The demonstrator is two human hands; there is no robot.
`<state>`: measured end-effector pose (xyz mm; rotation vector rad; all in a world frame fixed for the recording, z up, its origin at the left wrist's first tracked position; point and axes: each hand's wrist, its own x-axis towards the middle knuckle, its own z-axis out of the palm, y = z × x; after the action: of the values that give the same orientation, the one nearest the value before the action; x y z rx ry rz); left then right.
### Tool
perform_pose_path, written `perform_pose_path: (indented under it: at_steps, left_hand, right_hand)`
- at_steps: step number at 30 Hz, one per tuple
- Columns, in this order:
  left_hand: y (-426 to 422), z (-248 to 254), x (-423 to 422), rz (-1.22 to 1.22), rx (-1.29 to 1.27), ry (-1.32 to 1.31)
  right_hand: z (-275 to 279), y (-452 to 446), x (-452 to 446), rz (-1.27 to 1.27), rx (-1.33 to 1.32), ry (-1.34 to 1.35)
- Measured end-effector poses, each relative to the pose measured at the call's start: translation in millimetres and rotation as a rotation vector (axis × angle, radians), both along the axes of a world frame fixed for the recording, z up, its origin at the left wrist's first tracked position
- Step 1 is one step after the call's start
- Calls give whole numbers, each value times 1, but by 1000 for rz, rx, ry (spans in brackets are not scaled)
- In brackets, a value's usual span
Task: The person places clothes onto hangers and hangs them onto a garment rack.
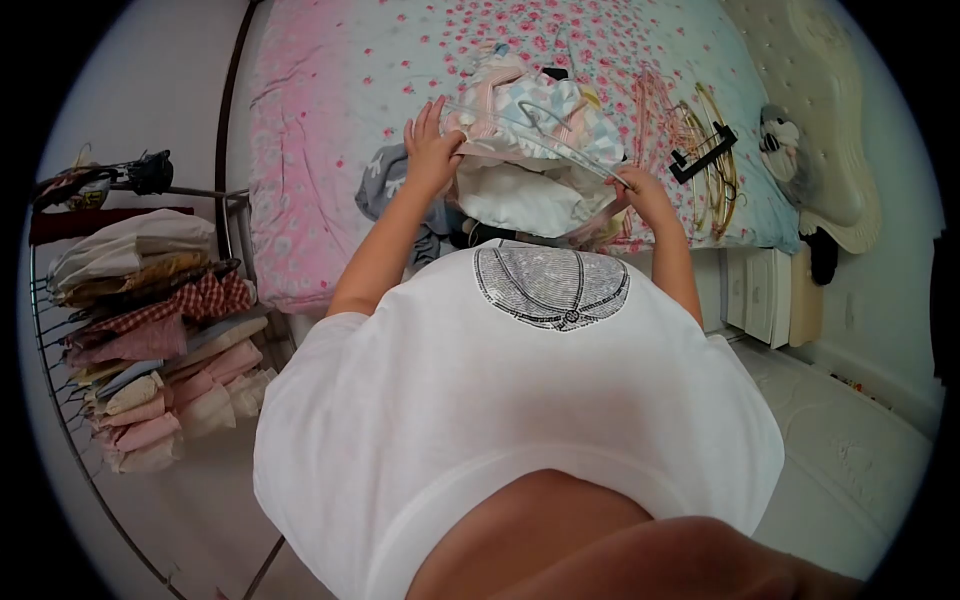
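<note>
Flowers in pink scatter across the pale bed (pixel 320 150), and somebody in a white T-shirt (pixel 480 390) leans over its near side. From where I stand, the right hand (pixel 648 193) has its fingers pinched on one end of a light-coloured hanger (pixel 585 160), just above the bed's near edge. The left hand (pixel 430 160) has its fingers fanned, thumb by a pale garment's pink edge; I can't tell whether it grips anything. Hands set that far apart look meant to keep hanger and cloth spread rather than bunched.

Between them, near the same edge of the bed, lies the white garment (pixel 515 195). A pastel checked garment (pixel 540 100) sits behind it, farther onto the bed, and a grey one (pixel 380 185) beside the left forearm. Toward the bed's headboard (pixel 830 110), gold hangers (pixel 715 205) and a black clip hanger (pixel 705 152) lie together, probably grouped to stay within reach.

Off the bed's opposite end stands a metal rack (pixel 40 300), packed with hung clothes (pixel 190 305). White drawers (pixel 765 290) stand beside the bed's headboard end, near a pale wall (pixel 880 290).
</note>
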<state>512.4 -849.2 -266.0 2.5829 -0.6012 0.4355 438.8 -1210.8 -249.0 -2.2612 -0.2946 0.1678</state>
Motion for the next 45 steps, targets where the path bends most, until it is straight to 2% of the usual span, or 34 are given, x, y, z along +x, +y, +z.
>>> perform_pose_path:
  at_steps: [2, 5, 11, 12, 14, 15, 17, 20, 23, 24, 27, 29, 30, 33, 36, 41, 45]
  left_hand:
    - [1, -1, 8, -3, 82, 27]
    - [0, 0, 19, -26, 127, 28]
    - [-14, 4, 31, -173, -118, 316]
    - [-20, 6, 31, -199, -125, 263]
    - [-36, 9, 29, -254, -138, 161]
    - [-44, 14, 28, -262, -131, 173]
    - [-63, 28, 30, -275, -120, 195]
    - [-80, 39, 33, -210, -65, 113]
    - [-79, 40, 39, 27, 6, -289]
    - [-74, 38, 45, 69, 7, -284]
    - [-58, 31, 58, 205, -168, 391]
    - [-51, 16, 64, 286, -143, 447]
    - [-47, 10, 66, 324, -129, 475]
    - [-41, -5, 74, 347, -156, 490]
    - [-34, -7, 87, 295, -125, 510]
    - [-27, 6, 86, 319, -217, 389]
    - [-26, 18, 86, 278, -255, 424]
  right_hand:
    - [7, -2, 1, 24, 12, -14]
    - [18, -10, 1, -51, 47, 121]
    - [16, -40, 17, -202, -117, -94]
    - [10, -49, 26, -146, -116, -147]
    - [43, -28, 33, -151, -61, -71]
    - [55, -18, 37, -153, -34, -31]
    - [45, -14, 58, -102, 84, 52]
    - [40, -3, 78, -86, 207, 98]
    - [24, -13, 97, -177, 97, 62]
    - [29, -16, 95, -204, 183, 90]
    - [43, -34, 97, -250, 371, 135]
    - [35, -51, 99, -241, 405, 128]
    - [49, -44, 91, -322, 420, 142]
    - [44, -52, 96, -138, 494, 237]
    - [34, -38, 98, -9, 342, 239]
    - [28, -31, 103, -24, 335, 225]
    - [32, -26, 101, 33, 202, 174]
